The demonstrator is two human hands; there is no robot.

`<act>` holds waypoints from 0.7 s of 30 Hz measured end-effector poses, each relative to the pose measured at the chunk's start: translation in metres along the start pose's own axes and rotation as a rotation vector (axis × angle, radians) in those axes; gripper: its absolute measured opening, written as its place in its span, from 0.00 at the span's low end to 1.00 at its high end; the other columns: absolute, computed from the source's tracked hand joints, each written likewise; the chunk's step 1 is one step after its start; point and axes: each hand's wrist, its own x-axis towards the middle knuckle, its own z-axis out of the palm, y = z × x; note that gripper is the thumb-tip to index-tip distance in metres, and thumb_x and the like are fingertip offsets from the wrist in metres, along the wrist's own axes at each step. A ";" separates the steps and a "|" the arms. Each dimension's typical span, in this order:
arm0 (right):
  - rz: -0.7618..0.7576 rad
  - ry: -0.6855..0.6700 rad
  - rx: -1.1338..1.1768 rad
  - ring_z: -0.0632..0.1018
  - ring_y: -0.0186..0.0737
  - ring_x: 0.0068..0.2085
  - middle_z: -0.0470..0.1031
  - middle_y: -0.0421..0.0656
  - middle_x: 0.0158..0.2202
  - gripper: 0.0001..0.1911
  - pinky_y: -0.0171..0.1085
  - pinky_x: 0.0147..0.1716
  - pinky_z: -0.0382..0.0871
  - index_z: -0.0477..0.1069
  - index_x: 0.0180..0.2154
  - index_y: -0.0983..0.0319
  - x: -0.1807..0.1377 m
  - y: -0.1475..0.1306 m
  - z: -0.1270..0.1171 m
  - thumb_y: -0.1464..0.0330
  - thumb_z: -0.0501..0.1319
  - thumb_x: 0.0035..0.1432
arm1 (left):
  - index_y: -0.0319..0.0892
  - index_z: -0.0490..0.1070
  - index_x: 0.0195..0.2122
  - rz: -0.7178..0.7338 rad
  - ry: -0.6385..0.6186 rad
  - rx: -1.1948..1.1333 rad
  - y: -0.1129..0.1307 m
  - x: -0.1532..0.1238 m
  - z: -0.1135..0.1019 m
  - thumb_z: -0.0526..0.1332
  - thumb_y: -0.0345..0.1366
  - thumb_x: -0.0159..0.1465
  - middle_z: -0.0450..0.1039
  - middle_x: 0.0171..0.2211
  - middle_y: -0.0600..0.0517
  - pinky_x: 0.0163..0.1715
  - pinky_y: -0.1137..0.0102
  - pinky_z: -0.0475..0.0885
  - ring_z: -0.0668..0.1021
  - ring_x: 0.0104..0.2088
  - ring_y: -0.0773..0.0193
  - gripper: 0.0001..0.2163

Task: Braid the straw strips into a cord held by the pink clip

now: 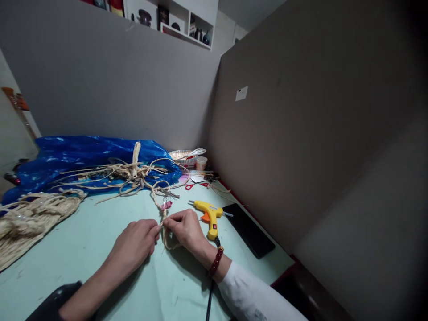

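My left hand (135, 246) and my right hand (184, 227) meet on the pale green table (100, 236), fingertips together. Both pinch a braided straw cord (157, 196) that runs back from the fingers to a tangle of straw strands (130, 174). A small pink clip (166, 205) sits on the cord just beyond my fingers. A loop of the cord shows under my right palm. A dark red bead bracelet (216, 262) circles my right wrist.
A yellow glue gun (210, 215) lies right of my right hand, a black phone (249, 230) beyond it. Red-handled scissors (195, 185), a cup (201, 163) and a bowl (183, 156) stand at the back. A blue plastic bag (83, 156) and a straw bundle (30, 218) lie left.
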 end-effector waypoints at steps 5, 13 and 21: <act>-0.091 -0.005 -0.086 0.62 0.30 0.21 0.63 0.38 0.15 0.13 0.31 0.22 0.51 0.71 0.16 0.66 -0.003 -0.003 0.000 0.73 0.56 0.50 | 0.40 0.72 0.35 -0.037 0.038 0.282 0.016 -0.013 0.010 0.42 0.36 0.66 0.79 0.34 0.32 0.32 0.61 0.59 0.79 0.37 0.40 0.18; -0.023 -0.120 0.075 0.69 0.33 0.25 0.68 0.39 0.17 0.12 0.29 0.24 0.57 0.72 0.17 0.66 -0.003 -0.001 -0.005 0.73 0.56 0.49 | 0.35 0.72 0.44 0.030 -0.097 0.564 0.040 -0.034 0.032 0.41 0.24 0.63 0.80 0.36 0.34 0.33 0.60 0.65 0.81 0.38 0.43 0.20; 0.121 -0.199 0.370 0.69 0.32 0.24 0.75 0.42 0.22 0.10 0.31 0.25 0.61 0.79 0.25 0.68 0.003 0.011 -0.003 0.67 0.63 0.46 | 0.39 0.74 0.39 0.121 -0.052 0.518 0.044 -0.037 0.029 0.45 0.27 0.63 0.80 0.34 0.38 0.32 0.62 0.64 0.81 0.33 0.48 0.17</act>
